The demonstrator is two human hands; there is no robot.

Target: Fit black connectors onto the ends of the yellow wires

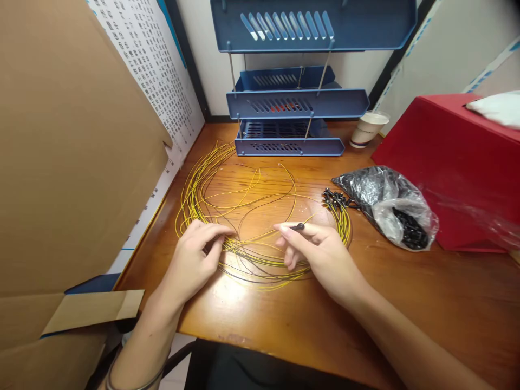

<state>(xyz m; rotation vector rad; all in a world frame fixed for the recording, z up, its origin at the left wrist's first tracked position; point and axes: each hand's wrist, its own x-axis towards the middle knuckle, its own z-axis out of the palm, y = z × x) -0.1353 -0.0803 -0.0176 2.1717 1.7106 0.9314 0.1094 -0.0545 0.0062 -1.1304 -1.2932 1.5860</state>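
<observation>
A loose coil of thin yellow and dark wires point(227, 200) lies on the wooden desk point(406, 303). My left hand point(197, 252) rests on the coil's near left side, its fingers pinched round some wire strands. My right hand point(314, 246) hovers over the coil's right side and holds a small black connector point(298, 227) between thumb and forefinger. A cluster of black connectors point(335, 199) fitted on wire ends sits at the coil's far right.
A plastic bag of black parts point(385, 203) lies right of the coil, beside a red box point(450, 157). A blue stacked letter tray point(290, 108) and a paper cup point(368, 129) stand at the back. A large cardboard sheet point(69, 162) fills the left.
</observation>
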